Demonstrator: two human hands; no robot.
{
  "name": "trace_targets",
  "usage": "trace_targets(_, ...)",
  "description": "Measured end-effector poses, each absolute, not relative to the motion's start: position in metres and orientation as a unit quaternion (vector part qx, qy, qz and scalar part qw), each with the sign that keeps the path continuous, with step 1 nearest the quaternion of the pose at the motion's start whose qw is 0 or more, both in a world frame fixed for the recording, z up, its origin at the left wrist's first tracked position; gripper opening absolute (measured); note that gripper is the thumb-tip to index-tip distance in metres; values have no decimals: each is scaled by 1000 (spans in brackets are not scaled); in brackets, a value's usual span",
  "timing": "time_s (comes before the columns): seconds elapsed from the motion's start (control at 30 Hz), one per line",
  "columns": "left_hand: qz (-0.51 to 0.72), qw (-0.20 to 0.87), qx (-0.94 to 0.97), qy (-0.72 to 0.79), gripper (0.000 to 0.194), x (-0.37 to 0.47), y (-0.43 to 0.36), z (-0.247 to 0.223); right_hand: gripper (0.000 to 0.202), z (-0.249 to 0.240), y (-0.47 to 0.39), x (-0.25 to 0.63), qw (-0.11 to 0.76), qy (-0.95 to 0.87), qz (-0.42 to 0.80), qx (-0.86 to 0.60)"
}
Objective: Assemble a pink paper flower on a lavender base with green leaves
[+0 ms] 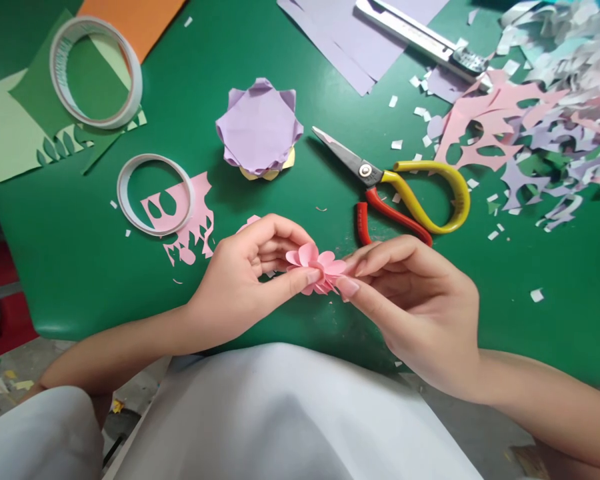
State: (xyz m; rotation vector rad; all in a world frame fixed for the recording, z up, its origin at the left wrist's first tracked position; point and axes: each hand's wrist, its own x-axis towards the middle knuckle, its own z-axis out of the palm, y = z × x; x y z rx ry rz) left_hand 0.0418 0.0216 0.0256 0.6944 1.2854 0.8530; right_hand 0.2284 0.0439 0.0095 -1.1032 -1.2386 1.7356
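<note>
A small pink paper flower (316,267) with layered petals is held between my hands, above the table's near edge. My left hand (253,277) grips it, thumb pressed on its middle and the fingers curled behind. On the right side my right hand (413,293) pinches the petals' edge between thumb and fingertips. Part of another pink paper piece (249,223) shows behind my left hand. Beyond my hands sits a folded purple paper flower (260,127) with yellow paper under it. Scissors (365,171) with yellow and red handles lie just past my right hand.
Two tape rolls (96,123) (156,230) lie at the left, near green sheets (10,127) and pink cut paper (195,213). A box cutter (420,37) rests on purple sheets (340,40). Paper scraps (555,120) heap on the right of the green table (545,333).
</note>
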Motion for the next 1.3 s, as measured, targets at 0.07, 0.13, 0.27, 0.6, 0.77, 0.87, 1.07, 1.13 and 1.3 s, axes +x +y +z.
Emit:
trace_targets(0.07,375,669,298,568,23,41,22,26,19,10,44,228,364,-501,664,-420)
trace_targets(0.13,371,674,295,567,23,41,23,26,20,10,45,229,367,-512,656,-417)
trace_targets(0.27,377,653,320,574,22,43,22,27,21,9,46,229,373,-530,634,-423)
trace_targets(0.6,391,538,440,604,22,46,14,22,18,5,44,228,356,-534,628,-439)
trace_targets(0.77,383,601,371,595,20,43,19,25,15,7,52,233,329,-558,650,-398)
trace_targets(0.87,385,638,328,581,21,40,24,27,25,7,61,238,340,-633,592,-366)
trace_targets(1.07,360,678,292,571,24,36,27,29,30,2,82,238,372,-816,388,-212)
trace_targets(1.13,352,681,294,571,26,36,27,30,25,2,86,238,365,-845,343,-189)
trace_targets(1.3,341,688,300,566,21,35,27,29,26,2,87,248,320,-872,322,-186)
